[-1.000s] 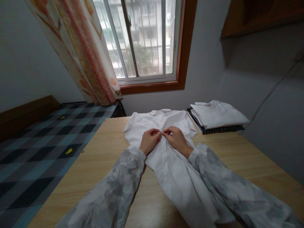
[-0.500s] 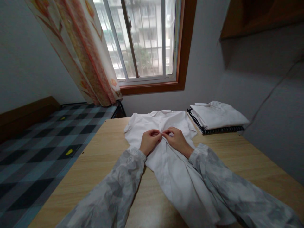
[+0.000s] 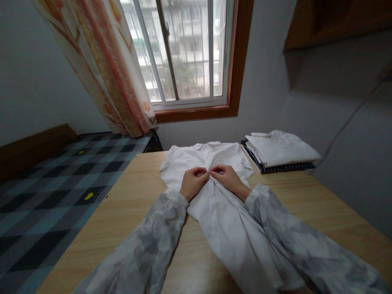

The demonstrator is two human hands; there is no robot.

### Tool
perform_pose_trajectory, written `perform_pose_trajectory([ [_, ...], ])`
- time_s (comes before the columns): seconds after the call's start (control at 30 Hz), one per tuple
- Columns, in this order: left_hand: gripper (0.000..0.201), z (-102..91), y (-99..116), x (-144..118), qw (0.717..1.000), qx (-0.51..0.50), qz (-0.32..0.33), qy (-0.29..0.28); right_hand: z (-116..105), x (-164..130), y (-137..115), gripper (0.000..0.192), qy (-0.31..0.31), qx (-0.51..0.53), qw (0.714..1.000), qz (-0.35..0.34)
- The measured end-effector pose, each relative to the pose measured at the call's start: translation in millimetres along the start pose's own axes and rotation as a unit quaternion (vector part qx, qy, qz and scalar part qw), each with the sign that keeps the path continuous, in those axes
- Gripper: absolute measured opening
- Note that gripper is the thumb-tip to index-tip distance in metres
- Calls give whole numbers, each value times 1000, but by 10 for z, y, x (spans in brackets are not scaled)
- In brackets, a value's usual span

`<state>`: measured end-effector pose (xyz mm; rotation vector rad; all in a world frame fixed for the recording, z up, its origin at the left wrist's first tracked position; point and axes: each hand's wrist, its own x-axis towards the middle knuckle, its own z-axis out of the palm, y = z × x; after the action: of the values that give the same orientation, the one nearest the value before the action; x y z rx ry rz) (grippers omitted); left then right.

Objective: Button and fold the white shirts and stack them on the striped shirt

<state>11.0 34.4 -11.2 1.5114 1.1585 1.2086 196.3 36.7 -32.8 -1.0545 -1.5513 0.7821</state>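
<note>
A white collared shirt (image 3: 220,228) lies front up on the wooden table, its collar toward the window and its lower part trailing to the near right in loose folds. At the front placket, around mid-chest, my left hand (image 3: 194,181) pinches the cloth from the left side. My right hand (image 3: 228,178) pinches it from the right, the fingertips of both hands almost meeting. Whatever small part sits between the fingertips is too hidden to make out. Grey-and-white patterned sleeves cover both forearms.
Folded garments (image 3: 281,151), white above dark striped, are stacked at the table's (image 3: 128,204) back right corner. A bed with checked bedding (image 3: 61,179) stands on the left. A curtain (image 3: 113,73) hangs beside the window (image 3: 186,53). A wooden shelf (image 3: 333,28) juts out upper right.
Almost nothing differs. The right hand's fingers have shifted very slightly at the placket; the left hand and the shirt look the same.
</note>
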Motion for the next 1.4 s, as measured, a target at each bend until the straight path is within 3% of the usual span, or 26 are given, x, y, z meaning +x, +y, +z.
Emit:
perform_pose_trajectory([
  [0.33, 30, -36, 43, -11, 999, 42, 27, -9, -8, -33, -19, 17, 2, -19, 1000, 2],
  [0.77, 20, -3, 98, -84, 987, 120, 97, 33, 0, -57, -41, 19, 15, -34, 999, -19],
  [0.97, 18, -10, 81, -75, 981, 165, 99, 37, 11, -57, -35, 18, 9, -47, 998, -29],
  [1.2, 13, -20, 89, -85, 988, 133, 72, 28, 44, -80, -78, 14, 34, -69, 996, -38],
  [1.4, 14, -29, 84, -95, 982, 151, 98, 51, 48, -81, -104, 11, 36, -92, 992, -71],
])
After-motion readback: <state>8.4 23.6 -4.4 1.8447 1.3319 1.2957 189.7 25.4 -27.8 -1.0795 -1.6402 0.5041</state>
